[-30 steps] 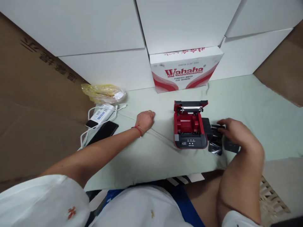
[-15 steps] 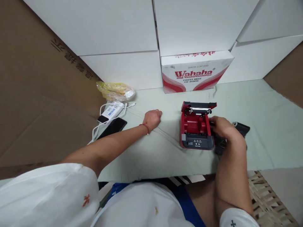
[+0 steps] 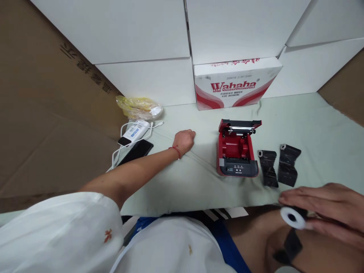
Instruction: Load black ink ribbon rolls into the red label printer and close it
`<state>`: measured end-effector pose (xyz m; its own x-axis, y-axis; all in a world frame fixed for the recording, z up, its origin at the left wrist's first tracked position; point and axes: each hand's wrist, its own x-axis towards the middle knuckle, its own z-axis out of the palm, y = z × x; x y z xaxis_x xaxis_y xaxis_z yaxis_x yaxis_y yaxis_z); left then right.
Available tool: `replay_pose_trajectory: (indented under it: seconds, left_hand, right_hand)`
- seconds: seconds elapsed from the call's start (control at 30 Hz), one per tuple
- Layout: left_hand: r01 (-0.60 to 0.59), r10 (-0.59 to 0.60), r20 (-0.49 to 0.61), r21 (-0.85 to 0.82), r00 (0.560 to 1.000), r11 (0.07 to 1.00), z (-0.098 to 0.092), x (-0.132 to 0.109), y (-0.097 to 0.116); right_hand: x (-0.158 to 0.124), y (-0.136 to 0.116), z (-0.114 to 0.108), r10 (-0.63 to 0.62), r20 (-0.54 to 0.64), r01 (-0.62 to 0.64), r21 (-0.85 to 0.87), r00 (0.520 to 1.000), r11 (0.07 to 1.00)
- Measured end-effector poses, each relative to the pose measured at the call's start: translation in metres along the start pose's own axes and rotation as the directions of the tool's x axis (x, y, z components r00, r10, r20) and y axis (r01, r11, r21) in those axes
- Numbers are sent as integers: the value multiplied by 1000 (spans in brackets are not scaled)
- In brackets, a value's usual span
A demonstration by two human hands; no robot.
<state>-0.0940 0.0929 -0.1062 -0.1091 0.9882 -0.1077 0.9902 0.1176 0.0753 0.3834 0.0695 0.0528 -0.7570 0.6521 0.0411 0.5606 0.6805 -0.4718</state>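
We hold a light, white-cored roll of black film point(image 3: 292, 218) above our thigh point(image 3: 321, 254). Its thin strip point(image 3: 290, 246) hangs down soft and would crease easily, so the stiffer core is the place to take hold. Our right hand point(image 3: 321, 208) is part open, fingers curled around the roll. Our left hand point(image 3: 184, 142) rests loosely closed and empty on the surface point(image 3: 327, 151), near the open red printer point(image 3: 236, 151), with two black film strips point(image 3: 287, 165) lying just beside it.

A stockroom is indicated: stacked white cartons point(image 3: 113, 30), a Wahaha water carton point(image 3: 236, 85) at top centre and brown cardboard sheeting point(image 3: 51, 113) at left are recorded.
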Motion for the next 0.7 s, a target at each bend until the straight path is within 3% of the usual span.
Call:
replay_pose_trajectory:
  seconds: [0.03, 0.1, 0.2, 0.3, 0.4, 0.7]
  left_hand:
    - [-2, 2, 0, -2, 1000, 1000, 0, 0, 0]
    - [-5, 5, -1, -4, 1000, 1000, -1, 0, 1]
    - [-7, 7, -1, -7, 1000, 1000, -1, 0, 1]
    - [-2, 2, -2, -15, 1000, 1000, 1, 0, 0]
    - [-1, 1, -10, -30, 1000, 1000, 4, 1, -1]
    - [-8, 7, -17, -66, 1000, 998, 4, 1, -1]
  right_hand:
    - [14, -7, 4, -99, 104, 94, 48, 990, 994]
    - [53, -22, 15, -99, 181, 88, 67, 978, 994]
    - [113, -45, 37, 49, 141, -34, -106, 989, 994]
    - [149, -63, 58, 245, 116, -189, -363, 963, 913]
    - [168, -71, 72, 342, 149, -241, -460, 928, 855]
    - [195, -67, 85, 396, 117, -295, -485, 911, 823]
